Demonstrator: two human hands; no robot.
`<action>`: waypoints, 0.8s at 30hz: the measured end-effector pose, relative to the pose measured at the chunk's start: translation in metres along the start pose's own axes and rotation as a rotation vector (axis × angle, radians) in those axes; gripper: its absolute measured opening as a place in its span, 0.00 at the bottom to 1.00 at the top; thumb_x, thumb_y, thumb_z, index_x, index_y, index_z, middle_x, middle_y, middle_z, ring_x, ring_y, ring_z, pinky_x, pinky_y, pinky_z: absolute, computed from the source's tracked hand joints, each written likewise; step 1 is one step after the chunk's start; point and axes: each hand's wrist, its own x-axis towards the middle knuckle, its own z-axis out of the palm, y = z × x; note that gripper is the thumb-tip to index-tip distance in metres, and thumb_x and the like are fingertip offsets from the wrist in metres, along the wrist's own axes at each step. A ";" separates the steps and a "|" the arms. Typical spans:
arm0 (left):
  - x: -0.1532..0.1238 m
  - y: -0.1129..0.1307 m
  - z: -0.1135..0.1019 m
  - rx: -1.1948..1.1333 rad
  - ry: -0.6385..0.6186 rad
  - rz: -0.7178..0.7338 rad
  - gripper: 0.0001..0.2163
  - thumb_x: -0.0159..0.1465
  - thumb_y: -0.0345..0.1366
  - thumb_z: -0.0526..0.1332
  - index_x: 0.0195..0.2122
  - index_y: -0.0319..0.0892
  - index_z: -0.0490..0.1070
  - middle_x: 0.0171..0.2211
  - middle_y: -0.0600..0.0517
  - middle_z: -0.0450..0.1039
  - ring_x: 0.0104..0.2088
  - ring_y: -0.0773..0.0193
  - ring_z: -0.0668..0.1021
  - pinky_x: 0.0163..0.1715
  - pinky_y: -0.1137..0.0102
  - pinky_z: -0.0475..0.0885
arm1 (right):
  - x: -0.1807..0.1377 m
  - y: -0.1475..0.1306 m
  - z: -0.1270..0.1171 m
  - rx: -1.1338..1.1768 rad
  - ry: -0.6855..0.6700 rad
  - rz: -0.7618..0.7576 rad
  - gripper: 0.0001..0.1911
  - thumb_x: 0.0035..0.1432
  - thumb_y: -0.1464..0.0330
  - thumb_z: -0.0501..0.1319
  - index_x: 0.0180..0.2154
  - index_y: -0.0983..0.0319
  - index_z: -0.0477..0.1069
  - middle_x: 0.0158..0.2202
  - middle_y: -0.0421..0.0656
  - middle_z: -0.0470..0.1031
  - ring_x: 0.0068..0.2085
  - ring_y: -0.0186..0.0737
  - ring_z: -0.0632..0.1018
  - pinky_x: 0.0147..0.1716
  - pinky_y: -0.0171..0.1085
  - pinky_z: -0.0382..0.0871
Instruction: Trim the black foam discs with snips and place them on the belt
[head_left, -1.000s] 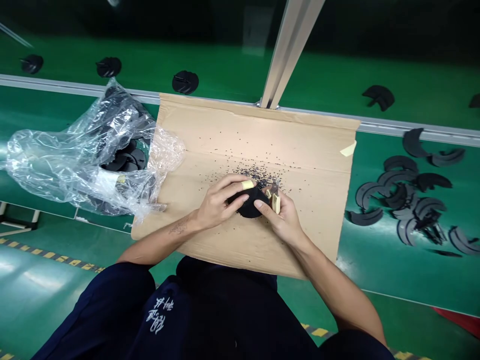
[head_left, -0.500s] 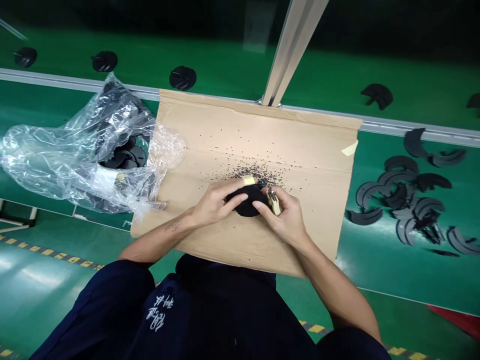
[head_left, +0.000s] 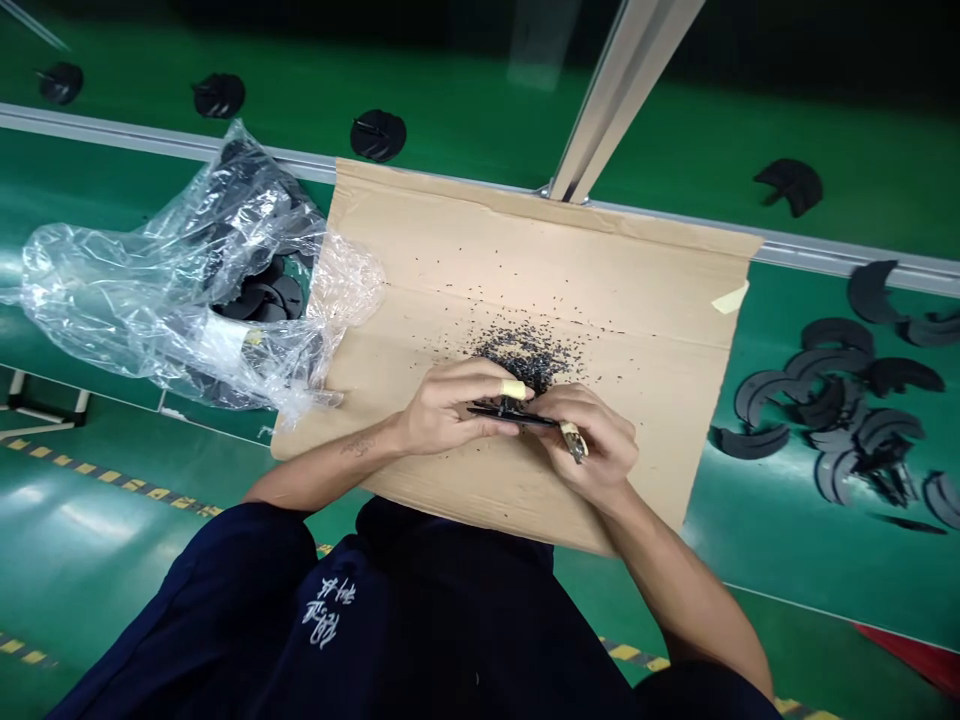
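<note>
A flat black disc (head_left: 517,415) is seen almost edge-on above the cardboard sheet. My left hand (head_left: 450,405) is closed around its left side, with the thumb below and fingers above; yellow tape wraps one finger. My right hand (head_left: 592,435) is closed too, with its fingers at the disc's right edge. A small hand tool (head_left: 574,440) with a pale handle and metal tip is tucked in my right hand; its exact kind is unclear. Small black bits (head_left: 529,355) lie heaped and scattered on the cardboard (head_left: 420,480) just beyond my hands.
A clear plastic bag (head_left: 172,270) with black discs lies left, overlapping the cardboard. Several curved black pieces (head_left: 832,360) are piled on the green table at right. Past the metal rail, black parts (head_left: 379,135) rest on a green surface, beside an upright metal post (head_left: 622,100).
The disc has been tipped from showing its flat face to nearly edge-on. In my right hand the tool has turned, its metal tip now towards me. The whole view has shifted slightly.
</note>
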 end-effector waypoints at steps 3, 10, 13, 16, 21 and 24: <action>0.000 -0.001 0.001 -0.006 0.015 0.068 0.13 0.66 0.39 0.68 0.50 0.41 0.78 0.38 0.46 0.82 0.38 0.66 0.82 0.38 0.71 0.79 | 0.000 0.003 0.001 -0.052 -0.016 -0.050 0.08 0.61 0.73 0.65 0.41 0.56 0.75 0.36 0.44 0.83 0.36 0.44 0.83 0.34 0.45 0.78; -0.003 -0.004 0.002 0.013 0.046 0.118 0.14 0.66 0.34 0.68 0.53 0.40 0.77 0.40 0.44 0.83 0.39 0.65 0.82 0.40 0.69 0.78 | 0.000 0.008 0.004 -0.112 -0.005 -0.118 0.12 0.60 0.77 0.64 0.43 0.57 0.72 0.36 0.44 0.81 0.35 0.42 0.82 0.34 0.42 0.79; -0.004 -0.005 0.002 0.008 0.061 0.115 0.15 0.65 0.34 0.69 0.53 0.42 0.78 0.38 0.46 0.83 0.38 0.65 0.83 0.39 0.69 0.78 | -0.001 0.008 0.003 -0.120 -0.025 -0.123 0.11 0.61 0.75 0.64 0.44 0.57 0.72 0.36 0.45 0.81 0.35 0.43 0.82 0.33 0.43 0.79; -0.004 -0.006 0.001 -0.005 0.030 0.110 0.16 0.67 0.34 0.66 0.57 0.45 0.76 0.41 0.46 0.84 0.40 0.64 0.83 0.40 0.67 0.78 | -0.001 0.009 0.003 -0.138 -0.020 -0.145 0.10 0.61 0.74 0.64 0.44 0.57 0.72 0.36 0.46 0.81 0.36 0.43 0.82 0.33 0.43 0.79; -0.004 -0.006 -0.001 -0.017 0.050 0.102 0.17 0.64 0.35 0.70 0.54 0.44 0.78 0.38 0.46 0.84 0.37 0.64 0.83 0.38 0.69 0.78 | -0.001 0.009 0.003 -0.109 -0.041 -0.159 0.11 0.60 0.76 0.63 0.45 0.59 0.71 0.36 0.47 0.80 0.37 0.44 0.82 0.34 0.43 0.79; -0.003 -0.006 -0.002 -0.022 0.035 0.111 0.19 0.65 0.34 0.69 0.57 0.44 0.76 0.39 0.45 0.84 0.38 0.64 0.83 0.39 0.69 0.78 | 0.000 0.009 0.002 -0.101 -0.045 -0.162 0.12 0.60 0.76 0.64 0.45 0.59 0.71 0.36 0.47 0.80 0.37 0.43 0.82 0.35 0.43 0.78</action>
